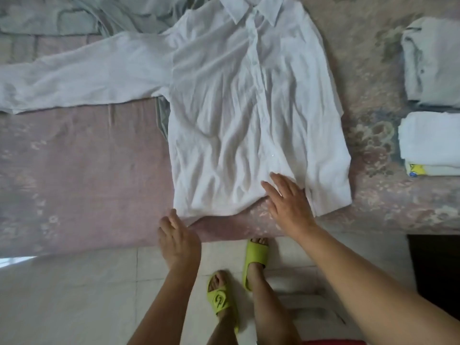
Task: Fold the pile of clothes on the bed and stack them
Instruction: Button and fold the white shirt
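Note:
A white collared shirt (249, 108) lies face up on the bed (82, 170), collar at the far side. One sleeve stretches out to the left; the other is folded down along the right side. My right hand (286, 200) lies flat with straight fingers on the shirt's lower hem near the right. My left hand (178, 237) is at the hem's lower left corner on the bed's edge, fingers loosely bent; whether it pinches the cloth is unclear. Grey-green unfolded clothes (139, 13) lie at the far side behind the shirt.
Two folded stacks sit at the right: a grey-green folded garment (433, 61) and, nearer, a white folded pile (430, 143) over a piece with yellow print. The bed's front edge runs just before my feet in green slippers (256, 257) on a tiled floor.

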Demonstrator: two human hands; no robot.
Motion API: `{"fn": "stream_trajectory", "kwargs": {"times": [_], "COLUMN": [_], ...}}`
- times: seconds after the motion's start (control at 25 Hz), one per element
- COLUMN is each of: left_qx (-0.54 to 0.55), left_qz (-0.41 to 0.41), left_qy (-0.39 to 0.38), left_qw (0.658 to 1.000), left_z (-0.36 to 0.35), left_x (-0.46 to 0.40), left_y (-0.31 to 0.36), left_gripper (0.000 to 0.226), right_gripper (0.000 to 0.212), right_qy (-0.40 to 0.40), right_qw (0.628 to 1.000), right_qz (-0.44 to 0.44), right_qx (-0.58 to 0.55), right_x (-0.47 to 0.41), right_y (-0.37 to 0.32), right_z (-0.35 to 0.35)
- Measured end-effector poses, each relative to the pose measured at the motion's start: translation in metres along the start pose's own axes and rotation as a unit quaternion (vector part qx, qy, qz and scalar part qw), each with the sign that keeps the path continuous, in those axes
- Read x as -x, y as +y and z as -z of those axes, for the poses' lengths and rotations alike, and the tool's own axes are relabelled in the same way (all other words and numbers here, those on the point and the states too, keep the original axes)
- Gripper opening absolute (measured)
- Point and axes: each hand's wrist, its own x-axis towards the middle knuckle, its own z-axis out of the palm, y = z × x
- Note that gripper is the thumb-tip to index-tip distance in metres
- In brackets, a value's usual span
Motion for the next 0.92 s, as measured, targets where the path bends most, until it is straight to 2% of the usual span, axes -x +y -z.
{"fn": "stream_trajectory", "kwargs": {"times": [0.08, 0.16, 0.24, 0.32, 0.4, 0.48, 0.6, 0.68, 0.76, 0.8, 0.84, 0.92], "left_qx": [-0.032, -0.007, -0.003, -0.002, -0.022, -0.045, -0.049, -0.052, -0.022, 0.004, 0.027, 0.058], "left_qz": [-0.166, -0.294, -0.386, -0.429, -0.441, -0.434, -0.437, -0.433, -0.414, -0.409, -0.413, -0.432], "left_qy": [0.034, 0.003, -0.036, -0.065, -0.067, -0.069, -0.089, -0.104, -0.111, -0.118, -0.117, -0.107], "left_qw": [0.985, 0.956, 0.922, 0.901, 0.895, 0.897, 0.894, 0.894, 0.903, 0.905, 0.903, 0.893], "left_z": [-0.009, -0.022, -0.033, -0.045, -0.056, -0.063, -0.067, -0.069, -0.076, -0.08, -0.085, -0.093], "left_x": [0.006, 0.015, 0.025, 0.031, 0.024, 0.009, -0.01, -0.024, -0.038, -0.044, -0.048, -0.048], "left_y": [0.023, 0.062, 0.102, 0.13, 0.157, 0.187, 0.233, 0.266, 0.307, 0.331, 0.357, 0.411], "left_gripper": [0.06, 0.056, 0.056, 0.058, 0.061, 0.071, 0.083, 0.09, 0.09, 0.087, 0.086, 0.093], "right_gripper": [0.042, 0.05, 0.061, 0.055, 0.027, 0.04, 0.024, 0.018, 0.011, 0.008, 0.007, 0.014], "right_qy": [0.012, -0.025, -0.106, -0.137, -0.132, -0.123, -0.131, -0.149, -0.171, -0.183, -0.199, -0.24], "right_qw": [0.993, 0.963, 0.888, 0.822, 0.807, 0.807, 0.795, 0.817, 0.814, 0.794, 0.758, 0.663], "right_qz": [-0.109, -0.269, -0.437, -0.531, -0.547, -0.514, -0.445, -0.396, -0.383, -0.392, -0.402, -0.407], "right_qx": [0.046, -0.003, -0.1, -0.156, -0.181, -0.264, -0.39, -0.392, -0.401, -0.427, -0.474, -0.58], "right_x": [0.012, 0.014, 0.012, 0.005, -0.005, -0.018, -0.045, -0.074, -0.103, -0.114, -0.125, -0.142], "right_y": [0.035, 0.071, 0.105, 0.128, 0.145, 0.158, 0.187, 0.227, 0.278, 0.303, 0.325, 0.365], "right_z": [0.024, 0.037, 0.039, 0.036, 0.037, 0.04, 0.069, 0.101, 0.136, 0.154, 0.169, 0.192]}}
